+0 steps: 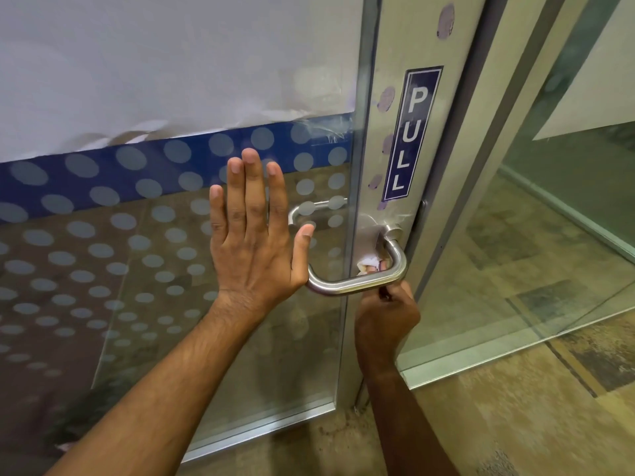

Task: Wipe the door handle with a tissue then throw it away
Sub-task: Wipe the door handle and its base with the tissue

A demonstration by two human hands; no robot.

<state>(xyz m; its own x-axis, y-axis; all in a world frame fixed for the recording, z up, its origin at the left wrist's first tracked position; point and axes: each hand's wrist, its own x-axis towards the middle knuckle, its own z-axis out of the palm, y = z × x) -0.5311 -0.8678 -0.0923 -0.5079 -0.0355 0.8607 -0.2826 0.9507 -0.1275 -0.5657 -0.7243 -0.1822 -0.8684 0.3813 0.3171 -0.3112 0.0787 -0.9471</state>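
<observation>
Closest to the camera, two bare forearms come up from the bottom of the frame. The right hand (386,312) sits lower center-right, just under the door handle (360,281), with its fingers curled up behind the bar and pinching a crumpled white tissue (369,261). The tissue is up inside the loop of the handle, pressed near the right-hand bend where the bar turns back toward the door. Most of it is hidden by the metal, so I can't tell how much of the bar it actually covers.

The left hand (252,235) is at frame center, flat and spread, fingers straight and pointing up, holding nothing. It looks like it's bracing the glass door (206,338), though I can't say for sure the palm touches.

Looks like mid-wipe to me. To do it properly I'd wrap the tissue right round the bar rather than dabbing one side, then slide along the whole curve including the left bend near the thumb and the mounting post. Keeping that flat hand steady stops the door swinging while you rub.

Further back, a blue PULL sign (412,135) runs vertically on the metal frame, upper right of center. No bin visible anywhere, so the throw-away part is not yet done.
</observation>
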